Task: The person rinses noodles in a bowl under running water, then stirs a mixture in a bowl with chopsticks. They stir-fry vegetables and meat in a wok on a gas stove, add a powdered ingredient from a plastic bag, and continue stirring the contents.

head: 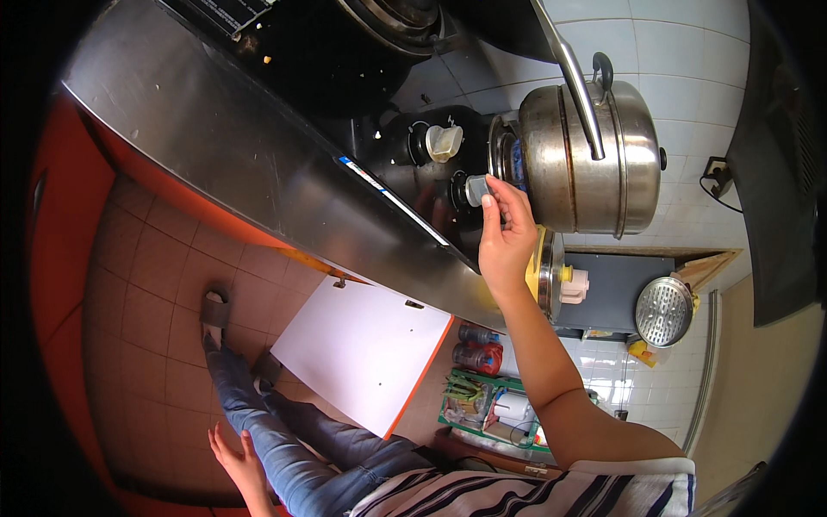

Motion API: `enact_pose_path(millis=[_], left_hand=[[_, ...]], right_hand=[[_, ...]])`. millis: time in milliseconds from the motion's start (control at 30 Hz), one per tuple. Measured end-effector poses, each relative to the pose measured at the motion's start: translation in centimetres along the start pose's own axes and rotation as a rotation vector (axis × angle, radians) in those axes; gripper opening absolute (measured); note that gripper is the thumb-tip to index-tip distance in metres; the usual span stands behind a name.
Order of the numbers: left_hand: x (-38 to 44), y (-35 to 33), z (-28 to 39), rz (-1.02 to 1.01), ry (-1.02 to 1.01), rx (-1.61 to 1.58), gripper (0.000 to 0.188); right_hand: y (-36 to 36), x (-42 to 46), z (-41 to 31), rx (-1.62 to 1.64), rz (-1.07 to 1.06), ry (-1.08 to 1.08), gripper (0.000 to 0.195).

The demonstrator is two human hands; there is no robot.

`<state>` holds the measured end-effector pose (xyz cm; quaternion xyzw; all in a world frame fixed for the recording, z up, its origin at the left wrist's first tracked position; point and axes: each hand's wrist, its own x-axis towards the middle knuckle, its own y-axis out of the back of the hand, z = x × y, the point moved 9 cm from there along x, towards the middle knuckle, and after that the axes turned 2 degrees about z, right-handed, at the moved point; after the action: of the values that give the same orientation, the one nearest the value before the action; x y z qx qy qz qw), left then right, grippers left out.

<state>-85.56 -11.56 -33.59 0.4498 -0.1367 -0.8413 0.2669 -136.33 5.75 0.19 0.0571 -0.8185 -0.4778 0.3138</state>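
Observation:
My right hand (pixel 508 239) has its thumb and fingertips on a clear-grey control knob (pixel 477 190) at the front of a black gas hob (pixel 387 123). Beside it is a second, yellowed clear knob (pixel 444 143), which nothing touches. A lidded stainless steel pot (pixel 588 161) with dark handles sits on the burner (pixel 501 145) behind the gripped knob. Something blue shows beneath the pot; I cannot tell whether it is flame. My left hand (pixel 238 462) hangs low by my jeans, holding nothing, fingers apart.
An open white cabinet door (pixel 365 352) juts out below the steel counter (pixel 245 161) near my legs. A pan's metal handle (pixel 575 84) crosses before the pot. Farther off are a yellow container (pixel 536 271), a perforated steel tray (pixel 663 311) and a green crate (pixel 446 413).

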Motion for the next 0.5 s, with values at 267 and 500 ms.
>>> enact_pose_path(millis=[267, 500], left_hand=[[0.11, -0.33, -0.08, -0.008, -0.002, 0.004, 0.057], [0.31, -0.43, 0.30, 0.035, -0.042, 0.006, 0.056]], right_hand=[[-0.10, 0.06, 0.07, -0.017, -0.005, 0.015, 0.022], [0.11, -0.21, 0.15, -0.015, -0.001, 0.010, 0.024]])
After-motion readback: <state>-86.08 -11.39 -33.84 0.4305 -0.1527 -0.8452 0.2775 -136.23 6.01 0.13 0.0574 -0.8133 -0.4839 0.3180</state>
